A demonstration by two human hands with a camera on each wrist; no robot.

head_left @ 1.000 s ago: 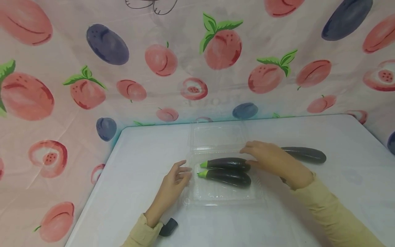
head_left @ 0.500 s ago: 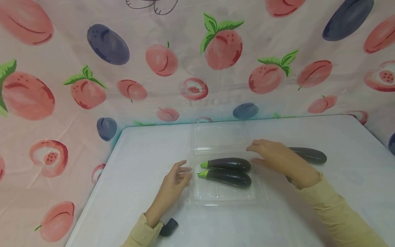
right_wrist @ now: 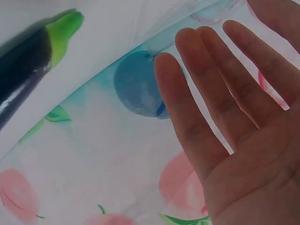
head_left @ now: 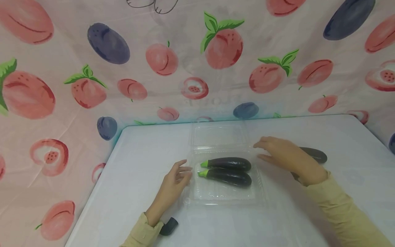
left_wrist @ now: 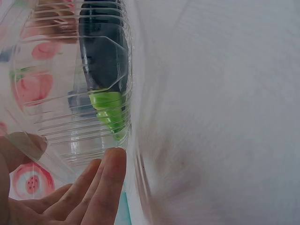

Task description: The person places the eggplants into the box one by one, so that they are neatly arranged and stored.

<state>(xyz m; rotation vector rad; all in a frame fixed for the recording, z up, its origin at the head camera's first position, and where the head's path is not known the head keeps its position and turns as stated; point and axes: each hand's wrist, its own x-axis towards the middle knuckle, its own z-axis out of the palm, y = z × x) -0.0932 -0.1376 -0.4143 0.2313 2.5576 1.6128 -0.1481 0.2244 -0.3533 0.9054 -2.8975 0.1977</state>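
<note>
Two dark eggplants, an upper one point(head_left: 229, 163) and a lower one point(head_left: 231, 177), lie side by side in a clear plastic clamshell box point(head_left: 222, 199), green stem ends to the left. Its lid point(head_left: 219, 135) is folded back. My left hand point(head_left: 175, 181) rests at the box's left side; in the left wrist view its straight fingers point(left_wrist: 110, 183) reach the ribbed wall, with the thumb near the rim. To the box's right my right hand point(head_left: 282, 154) hovers with fingers extended, holding nothing. Beyond it lies a third eggplant point(head_left: 316, 155), partly hidden by that hand; its green stem shows in the right wrist view.
A white table point(head_left: 148, 147) bears everything. A fruit-patterned cloth point(head_left: 172, 31) hangs behind it and along the left side. Something black point(head_left: 169, 226) sits by the left sleeve cuff.
My right hand has drawn away from the upper eggplant, moving right past the box's edge and covering more of the third eggplant. The left hand and the two boxed eggplants keep their places.
</note>
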